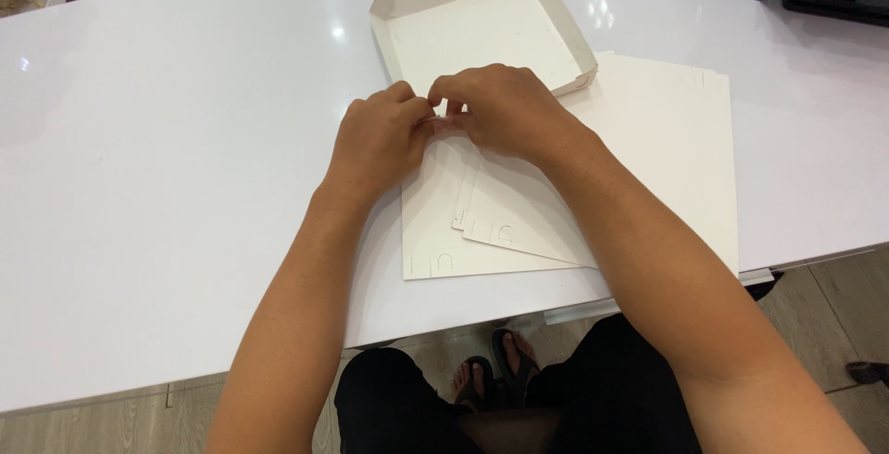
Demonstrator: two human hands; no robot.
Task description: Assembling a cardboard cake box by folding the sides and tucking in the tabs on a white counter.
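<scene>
Matt white cardboard sheets and tray; glossy smooth table.

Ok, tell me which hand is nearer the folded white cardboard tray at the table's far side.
Right. The right hand lies just below the folded white cardboard tray, nearly meeting its near edge. The left hand sits lower and further left, pinching the flat sheet.
</scene>
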